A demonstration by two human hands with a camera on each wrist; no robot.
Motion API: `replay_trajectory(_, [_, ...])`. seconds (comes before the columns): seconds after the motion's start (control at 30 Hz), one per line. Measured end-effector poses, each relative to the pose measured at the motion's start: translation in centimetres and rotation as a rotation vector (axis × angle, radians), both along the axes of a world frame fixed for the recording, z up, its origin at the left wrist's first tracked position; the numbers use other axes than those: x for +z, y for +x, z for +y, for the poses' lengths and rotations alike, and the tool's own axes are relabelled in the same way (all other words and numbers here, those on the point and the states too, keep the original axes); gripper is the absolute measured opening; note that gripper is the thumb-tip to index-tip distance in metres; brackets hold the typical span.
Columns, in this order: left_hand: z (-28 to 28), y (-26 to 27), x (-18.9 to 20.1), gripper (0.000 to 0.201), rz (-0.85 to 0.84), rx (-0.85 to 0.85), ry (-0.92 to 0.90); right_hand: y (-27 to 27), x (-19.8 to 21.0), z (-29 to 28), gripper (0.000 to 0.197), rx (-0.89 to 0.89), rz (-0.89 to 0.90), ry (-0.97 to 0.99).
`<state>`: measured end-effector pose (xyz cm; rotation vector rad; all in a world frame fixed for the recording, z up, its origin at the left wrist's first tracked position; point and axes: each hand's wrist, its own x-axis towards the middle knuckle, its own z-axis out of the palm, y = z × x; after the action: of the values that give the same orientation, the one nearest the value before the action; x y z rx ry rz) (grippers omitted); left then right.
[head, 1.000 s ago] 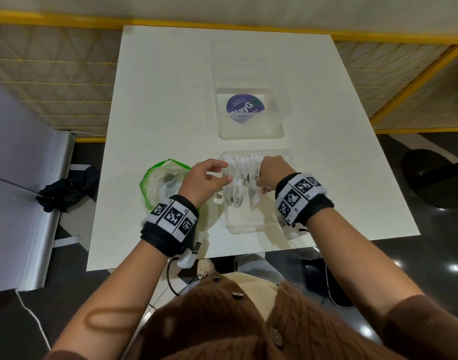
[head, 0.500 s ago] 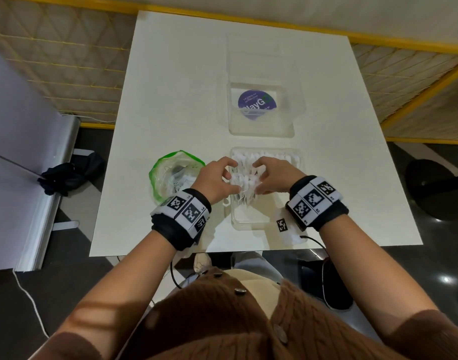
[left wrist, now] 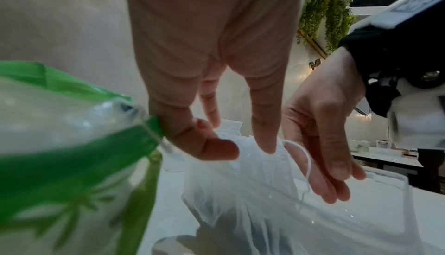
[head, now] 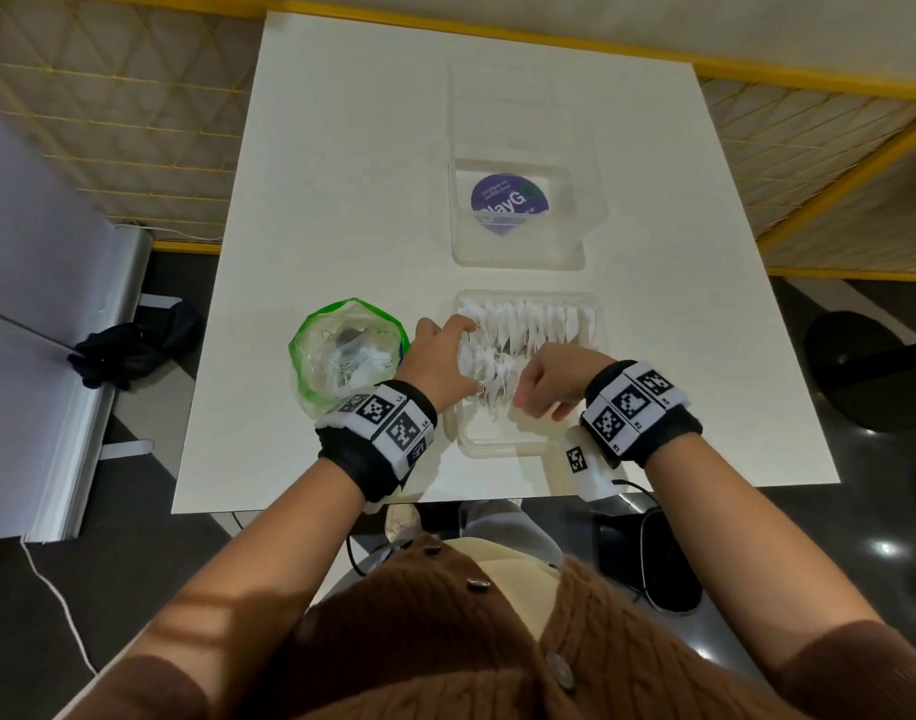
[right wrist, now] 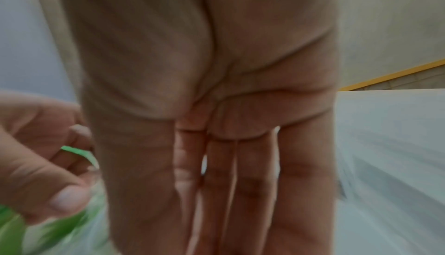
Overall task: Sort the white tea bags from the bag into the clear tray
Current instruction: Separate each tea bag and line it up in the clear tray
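The clear tray (head: 502, 449) lies near the table's front edge. A row of white tea bags (head: 539, 319) stands along its far side. My left hand (head: 463, 337) pinches a bunch of tea bags (head: 489, 379) in the tray's middle; the left wrist view shows thumb and fingertips (left wrist: 265, 145) on the bunch (left wrist: 240, 183). My right hand (head: 541, 400) is at the bunch's right side with its fingers (left wrist: 332, 173) straight and together, a string lying across them. The green-rimmed clear bag (head: 349, 356) stands just left of the tray, with some tea bags inside.
A second clear box (head: 575, 252) with a round purple sticker (head: 510, 202) sits behind the tray. The white table (head: 341, 174) ends close in front of the tray. Yellow-framed netting borders the table's far and right sides.
The right hand let go of the bunch and drew back toward me with its fingers straightened. The left hand kept its hold on the bunch in the tray.
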<state>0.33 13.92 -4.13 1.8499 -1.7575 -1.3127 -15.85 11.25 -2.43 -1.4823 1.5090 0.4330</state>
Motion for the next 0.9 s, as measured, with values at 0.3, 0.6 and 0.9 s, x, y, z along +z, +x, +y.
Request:
replay_trajectory(0.3, [0.0,-0.2,0.0,0.077,-0.099,-0.04,0.058,2.1,-0.6,0.7,0.051,0.444,0.084,0.197])
replay_trajectory(0.6, [-0.2,-0.2,-0.7,0.078,-0.08,-0.023,0.081,2.1,-0.3,0.4,0.045,0.536,0.097,0.114])
replay_trajectory(0.9, [-0.5,-0.1,-1.2,0.07,-0.131,-0.032,0.124,2.1,-1.6,0.3,0.036,0.503,0.09,-0.003])
